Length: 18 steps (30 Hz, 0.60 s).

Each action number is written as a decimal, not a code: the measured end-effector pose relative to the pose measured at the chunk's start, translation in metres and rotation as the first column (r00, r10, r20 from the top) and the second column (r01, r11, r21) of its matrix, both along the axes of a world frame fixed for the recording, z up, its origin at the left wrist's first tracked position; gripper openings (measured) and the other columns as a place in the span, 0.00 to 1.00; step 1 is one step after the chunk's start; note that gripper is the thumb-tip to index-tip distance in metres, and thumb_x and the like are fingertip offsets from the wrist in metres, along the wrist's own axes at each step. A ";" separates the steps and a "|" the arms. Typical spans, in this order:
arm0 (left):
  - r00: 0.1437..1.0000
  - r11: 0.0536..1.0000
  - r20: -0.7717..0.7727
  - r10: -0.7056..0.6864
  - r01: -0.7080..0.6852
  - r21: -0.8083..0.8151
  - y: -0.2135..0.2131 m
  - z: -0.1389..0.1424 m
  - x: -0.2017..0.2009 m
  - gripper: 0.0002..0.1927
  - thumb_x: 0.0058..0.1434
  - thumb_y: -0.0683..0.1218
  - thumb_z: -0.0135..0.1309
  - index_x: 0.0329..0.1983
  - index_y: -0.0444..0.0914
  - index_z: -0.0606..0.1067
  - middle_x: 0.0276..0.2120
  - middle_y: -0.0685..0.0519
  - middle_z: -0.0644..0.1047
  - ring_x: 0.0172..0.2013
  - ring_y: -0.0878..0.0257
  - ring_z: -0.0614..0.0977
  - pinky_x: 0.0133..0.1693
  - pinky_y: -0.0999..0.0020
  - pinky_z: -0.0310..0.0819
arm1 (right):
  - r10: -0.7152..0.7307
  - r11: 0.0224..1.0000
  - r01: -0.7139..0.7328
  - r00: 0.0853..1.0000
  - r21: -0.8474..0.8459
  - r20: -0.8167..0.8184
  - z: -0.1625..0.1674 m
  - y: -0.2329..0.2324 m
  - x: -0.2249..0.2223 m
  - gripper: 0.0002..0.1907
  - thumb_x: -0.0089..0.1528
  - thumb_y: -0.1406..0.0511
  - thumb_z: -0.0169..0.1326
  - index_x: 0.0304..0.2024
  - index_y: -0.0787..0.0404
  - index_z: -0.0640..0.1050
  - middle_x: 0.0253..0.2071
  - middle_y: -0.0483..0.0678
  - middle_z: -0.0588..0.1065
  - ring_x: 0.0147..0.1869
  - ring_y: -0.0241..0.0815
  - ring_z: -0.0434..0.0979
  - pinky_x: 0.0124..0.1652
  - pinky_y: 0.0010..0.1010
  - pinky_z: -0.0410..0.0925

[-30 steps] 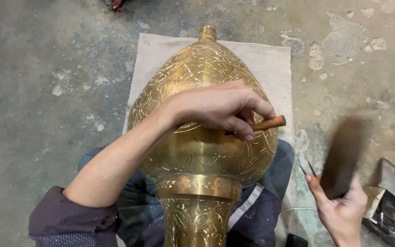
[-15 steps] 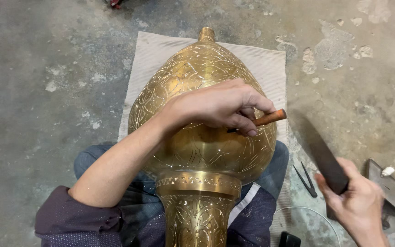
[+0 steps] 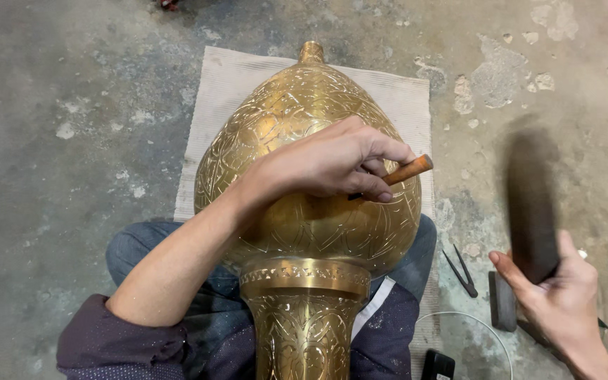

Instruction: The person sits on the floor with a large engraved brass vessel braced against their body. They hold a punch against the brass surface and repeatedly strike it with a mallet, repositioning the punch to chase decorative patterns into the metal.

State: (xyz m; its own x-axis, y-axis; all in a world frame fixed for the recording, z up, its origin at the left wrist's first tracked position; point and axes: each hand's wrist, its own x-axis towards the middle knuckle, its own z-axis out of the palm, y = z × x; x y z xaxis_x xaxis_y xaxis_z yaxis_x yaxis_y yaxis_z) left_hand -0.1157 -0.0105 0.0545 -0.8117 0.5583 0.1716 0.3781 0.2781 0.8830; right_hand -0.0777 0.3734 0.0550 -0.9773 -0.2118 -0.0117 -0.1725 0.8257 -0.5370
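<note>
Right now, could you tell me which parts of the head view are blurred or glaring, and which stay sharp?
In the head view, the dark mallet in the right hand is smeared by motion blur, its outline soft; the left hand, the wooden-handled chisel it grips and the engraved brass vessel are sharp; soft highlights glare on the vessel's collar, without hiding the pattern.

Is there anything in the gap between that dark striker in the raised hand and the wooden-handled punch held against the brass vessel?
Nothing visible. Between the blurred striker in the right hand and the punch in the left hand there is only bare floor. Small pliers lie lower down.
</note>
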 end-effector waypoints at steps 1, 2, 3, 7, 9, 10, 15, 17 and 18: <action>1.000 1.000 0.001 0.019 -0.019 0.007 0.000 0.001 0.001 0.16 0.57 0.46 0.64 0.50 0.45 0.79 0.24 0.58 0.84 0.22 0.75 0.85 0.24 0.73 0.77 | 0.024 0.988 -0.018 0.999 -0.156 0.033 0.002 0.000 -0.002 0.15 0.60 0.66 0.68 0.44 0.61 0.75 0.28 0.47 0.79 0.33 0.33 0.76 0.33 0.25 0.68; 0.999 0.999 -0.005 0.032 -0.032 0.000 0.000 0.002 0.002 0.18 0.57 0.46 0.65 0.51 0.44 0.79 0.23 0.57 0.84 0.21 0.74 0.84 0.24 0.73 0.75 | 0.041 0.999 -0.040 0.999 0.017 -0.024 0.004 0.001 -0.003 0.18 0.59 0.67 0.68 0.48 0.60 0.76 0.29 0.47 0.79 0.33 0.33 0.76 0.34 0.26 0.69; 0.999 0.999 -0.011 0.045 -0.045 -0.007 0.000 0.003 0.003 0.19 0.56 0.46 0.66 0.51 0.44 0.79 0.22 0.57 0.84 0.20 0.73 0.83 0.24 0.73 0.74 | 0.067 0.980 -0.051 0.995 0.192 -0.078 0.006 0.000 -0.005 0.21 0.57 0.67 0.68 0.52 0.60 0.78 0.30 0.48 0.79 0.32 0.33 0.77 0.35 0.26 0.69; 0.997 0.996 -0.042 0.071 -0.073 -0.052 -0.001 0.004 0.005 0.20 0.56 0.46 0.67 0.53 0.44 0.79 0.18 0.54 0.83 0.16 0.68 0.79 0.24 0.70 0.69 | 0.063 0.992 -0.064 0.998 -0.109 -0.009 0.011 -0.003 -0.007 0.17 0.59 0.65 0.66 0.48 0.58 0.76 0.29 0.44 0.79 0.35 0.30 0.76 0.35 0.24 0.69; 0.997 0.996 0.011 0.072 -0.071 -0.061 -0.002 0.001 0.007 0.17 0.58 0.46 0.66 0.51 0.43 0.80 0.17 0.53 0.82 0.18 0.67 0.78 0.24 0.69 0.67 | 0.039 0.962 -0.023 0.998 0.271 -0.055 0.015 -0.005 -0.007 0.22 0.58 0.66 0.67 0.54 0.58 0.78 0.28 0.47 0.79 0.32 0.34 0.78 0.35 0.27 0.70; 0.997 0.996 0.033 0.070 -0.068 -0.066 -0.003 -0.001 0.007 0.16 0.59 0.46 0.66 0.50 0.43 0.81 0.17 0.52 0.81 0.18 0.67 0.78 0.24 0.69 0.65 | 0.032 0.894 0.009 0.996 0.448 -0.084 0.018 -0.005 -0.006 0.24 0.58 0.67 0.68 0.57 0.58 0.79 0.28 0.48 0.79 0.31 0.35 0.79 0.35 0.29 0.70; 0.996 0.989 -0.058 0.068 -0.060 0.134 0.003 -0.011 0.006 0.14 0.58 0.47 0.66 0.47 0.43 0.80 0.31 0.61 0.81 0.25 0.77 0.83 0.25 0.76 0.75 | 0.056 0.967 -0.048 0.998 0.248 -0.026 0.027 -0.005 -0.011 0.21 0.59 0.67 0.66 0.53 0.59 0.77 0.30 0.47 0.80 0.31 0.37 0.79 0.33 0.30 0.71; 0.997 0.993 -0.004 0.080 -0.079 0.083 0.005 -0.012 0.007 0.13 0.58 0.47 0.65 0.46 0.46 0.81 0.29 0.62 0.81 0.23 0.77 0.80 0.24 0.75 0.73 | 0.066 0.958 -0.054 0.997 0.282 -0.031 0.029 -0.004 -0.012 0.22 0.57 0.67 0.66 0.54 0.59 0.78 0.29 0.47 0.79 0.32 0.37 0.80 0.33 0.31 0.71; 0.994 0.994 0.037 0.101 -0.102 0.026 0.005 -0.012 0.007 0.13 0.57 0.47 0.64 0.47 0.47 0.81 0.24 0.62 0.81 0.20 0.76 0.78 0.22 0.73 0.70 | 0.053 0.981 -0.048 0.998 0.186 -0.021 0.030 -0.003 -0.012 0.20 0.57 0.67 0.66 0.51 0.61 0.77 0.28 0.47 0.79 0.32 0.38 0.79 0.33 0.31 0.71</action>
